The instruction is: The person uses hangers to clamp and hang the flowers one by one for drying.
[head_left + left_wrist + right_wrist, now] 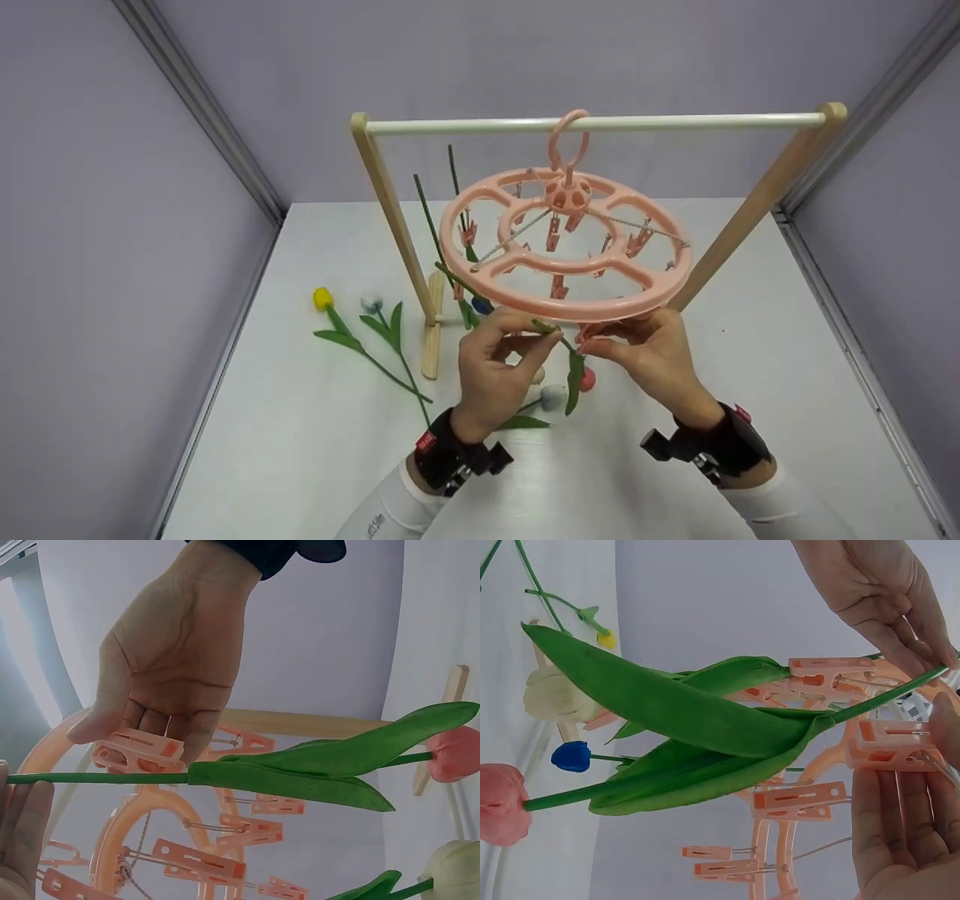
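My left hand (495, 367) pinches the green stem (112, 778) of an artificial pink tulip (502, 804) between thumb and fingers. The tulip hangs head down, its long green leaves (667, 705) below the fingers. In my right hand (656, 360), a pink clothespin (889, 746) is gripped under the front rim of a round pink hanger (570, 309). The stem lies close beside this clothespin; whether it sits between the clothespin's jaws I cannot tell. Other clothespins (199, 861) dangle from the hanger around both hands.
A white rod (465, 126) on wooden posts (397, 232) carries the hanger by its hook. A yellow tulip (323, 298) and a pale blue-white tulip (371, 303) lie on the white table at left. Beyond the hands are a blue tulip (571, 756) and a cream tulip (559, 694).
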Demonstrator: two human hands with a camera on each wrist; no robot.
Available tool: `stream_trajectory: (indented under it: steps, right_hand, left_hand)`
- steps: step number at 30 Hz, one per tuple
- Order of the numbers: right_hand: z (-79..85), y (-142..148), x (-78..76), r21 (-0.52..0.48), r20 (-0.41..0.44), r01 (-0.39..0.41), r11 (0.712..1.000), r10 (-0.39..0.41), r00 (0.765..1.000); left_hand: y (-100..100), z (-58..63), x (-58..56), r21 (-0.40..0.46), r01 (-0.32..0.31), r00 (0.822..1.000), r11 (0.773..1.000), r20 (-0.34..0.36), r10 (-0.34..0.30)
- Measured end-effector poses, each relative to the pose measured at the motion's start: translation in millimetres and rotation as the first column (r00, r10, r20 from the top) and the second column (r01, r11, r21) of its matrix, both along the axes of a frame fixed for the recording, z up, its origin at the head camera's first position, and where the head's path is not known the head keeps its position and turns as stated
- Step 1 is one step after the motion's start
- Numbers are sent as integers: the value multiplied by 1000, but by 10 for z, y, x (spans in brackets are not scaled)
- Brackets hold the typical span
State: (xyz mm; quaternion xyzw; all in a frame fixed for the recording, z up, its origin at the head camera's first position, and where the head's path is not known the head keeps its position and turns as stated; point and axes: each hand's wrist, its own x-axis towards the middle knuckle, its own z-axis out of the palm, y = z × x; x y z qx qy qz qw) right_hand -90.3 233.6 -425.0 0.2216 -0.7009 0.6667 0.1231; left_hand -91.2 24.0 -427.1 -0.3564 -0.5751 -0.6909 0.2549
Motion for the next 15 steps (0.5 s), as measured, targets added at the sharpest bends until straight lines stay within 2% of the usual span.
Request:
stream_trajectory:
  steps: [8,15]
  right_hand:
    - [-19,-35,5,49,-23,15,999,-14,1000]
    - [-19,-70,14,46,-46,12,999,-10,999]
  left_hand:
    - [7,33,3,-10,-16,1000,1000,2,16]
    - [30,46,-3,-22,-36,999,999,-14,35]
